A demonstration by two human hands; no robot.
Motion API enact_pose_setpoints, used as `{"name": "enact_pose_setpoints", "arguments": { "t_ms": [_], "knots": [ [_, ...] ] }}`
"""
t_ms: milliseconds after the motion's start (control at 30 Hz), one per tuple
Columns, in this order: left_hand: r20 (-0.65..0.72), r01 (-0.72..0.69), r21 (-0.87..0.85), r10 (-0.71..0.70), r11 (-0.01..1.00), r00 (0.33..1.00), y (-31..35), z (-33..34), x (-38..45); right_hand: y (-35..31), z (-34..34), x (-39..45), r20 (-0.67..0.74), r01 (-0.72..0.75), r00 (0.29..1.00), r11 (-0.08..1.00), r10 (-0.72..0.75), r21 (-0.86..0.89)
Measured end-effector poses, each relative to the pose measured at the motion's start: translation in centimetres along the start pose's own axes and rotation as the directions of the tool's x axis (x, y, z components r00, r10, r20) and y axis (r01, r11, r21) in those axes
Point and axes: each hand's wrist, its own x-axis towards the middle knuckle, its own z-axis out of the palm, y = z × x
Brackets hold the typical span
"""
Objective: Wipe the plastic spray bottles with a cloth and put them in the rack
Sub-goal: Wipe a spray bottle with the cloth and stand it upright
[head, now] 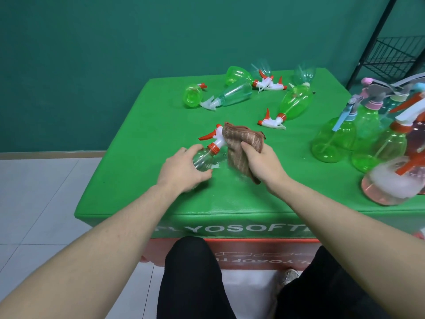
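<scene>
The left hand (184, 168) curls around the body of a clear plastic spray bottle with an orange collar and orange trigger (208, 149), which lies on its side on the green padded table top (161, 192), its white spray head pointing away from the person. The right hand (264, 163) is closed on a brown striped cloth (239, 146), fingers pinching a fold of it; the cloth's upper edge touches the bottle's spray head, and its lower end hangs down to the table just beside the bottle. A small wet patch shows on the table between the two hands.

Farther back, several more bottles lie on their sides: a green bottle with an orange and white trigger (292, 104), a clear bluish bottle with a white trigger (230, 95), a small green bottle (192, 96) with its base toward the camera, and others behind them near the far edge. At the right edge a cluster of upright bottles stands close together, including a green bottle with a blue trigger (333, 139) and a pink-tinted bottle (388, 183). A black wire rack (395, 54) stands beyond the table's right corner, against the teal wall (115, 54).
</scene>
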Motion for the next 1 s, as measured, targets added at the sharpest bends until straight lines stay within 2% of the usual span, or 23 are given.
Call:
{"name": "enact_pose_setpoints", "arguments": {
  "t_ms": [167, 300, 433, 633, 700, 767, 833, 900, 1000],
  "knots": [
    [-0.015, -0.028, 0.018, 0.028, 0.999, 0.999, 0.4, -0.3, -0.6, 0.2, -1.5, -0.2, -0.051, -0.152, 0.983, 0.947, 0.173, 0.283],
    [0.019, -0.066, 0.012, 0.066, 0.998, 0.998, 0.4, -0.7, -1.5, 0.3, -2.1, -0.8, 0.013, -0.238, 0.966, 0.867, 0.258, 0.437],
    [0.049, -0.133, 0.056, 0.131, 0.989, 0.99, 0.0, -1.0, -2.6, 0.1, -2.7, -0.8, 0.019, -0.265, 0.958, 0.856, 0.287, 0.444],
    [0.09, -0.138, 0.036, 0.134, 0.99, 0.987, -0.3, -0.9, -3.0, -0.1, -2.6, -0.1, 0.002, -0.225, 0.971, 0.909, 0.239, 0.35],
    [0.096, -0.166, 0.062, 0.159, 0.984, 0.983, -0.2, -0.7, -3.0, -0.3, -2.4, 0.3, -0.039, -0.17, 0.982, 0.949, 0.186, 0.267],
    [0.085, -0.195, 0.092, 0.188, 0.976, 0.978, -0.1, -0.4, -2.8, -0.7, -2.0, 0.4, -0.067, -0.054, 0.996, 0.997, 0.057, 0.045],
    [0.078, -0.215, 0.115, 0.206, 0.97, 0.975, 0.0, -0.4, -2.6, -0.9, -1.3, 0.2, 0.029, 0.104, 0.995, 0.977, -0.1, -0.187],
    [0.081, -0.221, 0.111, 0.213, 0.969, 0.974, -0.2, -0.4, -2.5, -0.7, -0.7, -0.3, 0.185, 0.263, 0.961, 0.885, -0.205, -0.384],
    [0.062, -0.22, 0.078, 0.215, 0.972, 0.975, -0.5, -0.2, -2.6, 0.5, -0.4, -0.4, 0.354, 0.457, 0.889, 0.622, -0.292, -0.635]
  ]
}}
